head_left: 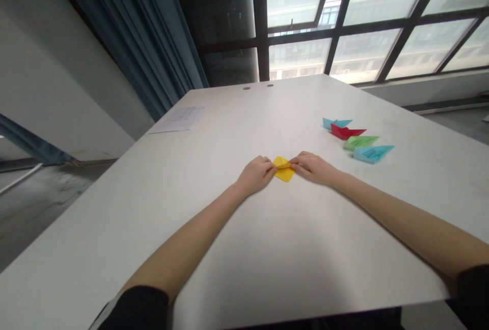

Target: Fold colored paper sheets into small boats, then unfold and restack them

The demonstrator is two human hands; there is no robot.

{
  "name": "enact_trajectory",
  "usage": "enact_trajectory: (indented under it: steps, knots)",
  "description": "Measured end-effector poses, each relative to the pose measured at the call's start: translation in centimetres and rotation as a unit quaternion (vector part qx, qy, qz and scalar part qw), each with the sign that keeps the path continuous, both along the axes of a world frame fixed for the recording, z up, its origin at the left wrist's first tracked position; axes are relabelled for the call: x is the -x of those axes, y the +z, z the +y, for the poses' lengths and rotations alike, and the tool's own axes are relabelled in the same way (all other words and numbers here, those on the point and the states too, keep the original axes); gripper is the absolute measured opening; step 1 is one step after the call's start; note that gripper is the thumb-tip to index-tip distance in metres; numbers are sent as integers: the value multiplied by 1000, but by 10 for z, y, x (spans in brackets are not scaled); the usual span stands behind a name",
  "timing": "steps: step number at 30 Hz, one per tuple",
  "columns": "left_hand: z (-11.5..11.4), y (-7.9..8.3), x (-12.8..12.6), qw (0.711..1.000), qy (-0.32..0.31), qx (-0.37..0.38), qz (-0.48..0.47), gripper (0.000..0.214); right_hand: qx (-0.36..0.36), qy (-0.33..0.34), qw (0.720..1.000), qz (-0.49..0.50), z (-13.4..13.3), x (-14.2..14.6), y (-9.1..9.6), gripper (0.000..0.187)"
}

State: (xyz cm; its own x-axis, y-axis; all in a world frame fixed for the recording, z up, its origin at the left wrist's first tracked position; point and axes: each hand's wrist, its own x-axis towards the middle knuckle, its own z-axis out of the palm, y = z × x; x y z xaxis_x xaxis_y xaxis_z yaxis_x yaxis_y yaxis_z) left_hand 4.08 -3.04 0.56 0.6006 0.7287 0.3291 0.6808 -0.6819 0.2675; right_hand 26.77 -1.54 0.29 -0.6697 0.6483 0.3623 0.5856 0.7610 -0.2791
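Observation:
A small folded yellow paper (283,171) lies on the white table (229,248) between my two hands. My left hand (256,173) is curled, its fingertips pinching the paper's left corner. My right hand (312,167) pinches the right corner in the same way. Both arms reach out from the near edge of the table. The paper's shape is a diamond, partly covered by my fingers.
To the right stand several folded paper boats in a row: a blue one (336,123), a red one (347,131), a green one (360,141) and a light blue one (372,153). A printed sheet (179,118) lies at the far left. Windows and a curtain are behind.

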Motion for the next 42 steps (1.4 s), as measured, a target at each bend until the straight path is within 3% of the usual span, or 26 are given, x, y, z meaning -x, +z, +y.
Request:
enact_trajectory:
  steps: [7,13,21,25,29,34,42]
  knots:
    - [3,-4,0,994,52,59,-75,25,56,-58,994,74,0,-1,-6,29]
    - [2,-4,-3,995,20,50,-84,28,73,-61,990,108,0,2,-5,33]
    - [3,-6,-7,997,40,-33,52,26,14,-9,996,84,4,2,-11,26]
    - [1,0,-10,991,-18,-66,117,25,8,-33,997,63,2,6,-10,24]
    - [1,4,-11,989,-51,-52,128,26,14,-71,996,49,1,11,-6,16]
    - [0,7,-12,989,-46,-43,133,28,25,-121,991,46,3,14,-7,13]
    - [-3,10,-11,988,-25,-48,142,28,50,-141,988,49,10,2,-12,13]
